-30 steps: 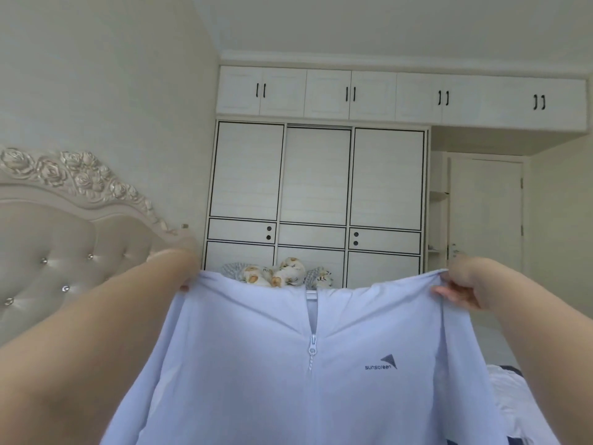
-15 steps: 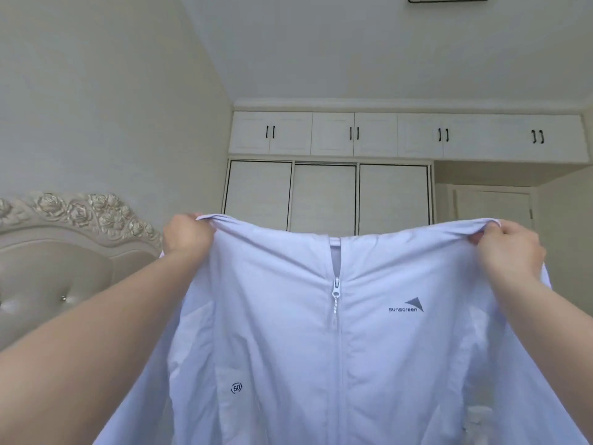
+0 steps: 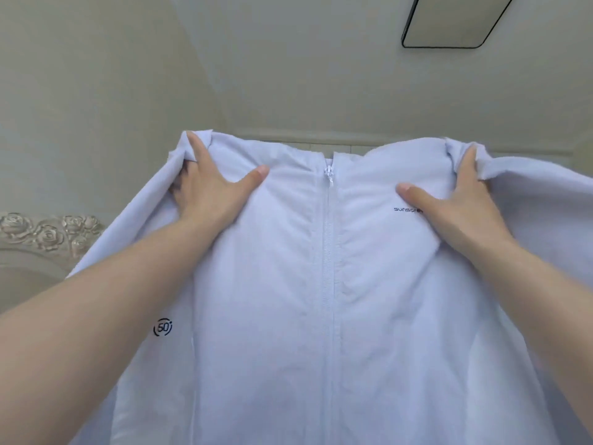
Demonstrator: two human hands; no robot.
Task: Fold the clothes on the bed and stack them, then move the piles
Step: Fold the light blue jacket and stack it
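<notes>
head view: raised jacket point(image 3: 327, 284) hides wardrobe; headboard point(image 3: 48, 232) left, ceiling light point(image 3: 455, 20) above.

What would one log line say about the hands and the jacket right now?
left hand: grips shoulder | right hand: grips shoulder | zip-up jacket: held up, zipped | stage: not yet folded

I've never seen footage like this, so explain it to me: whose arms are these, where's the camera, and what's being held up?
The camera sits on a person's head, so the two bare arms are the wearer's own. The left hand and right hand each have a grip on a shoulder of a pale lilac zip-up jacket, fingers tucked behind the fabric, thumbs in front. It hangs spread out, zipper closed. Behind: a carved headboard and a ceiling light. No surface beneath is visible.
</notes>
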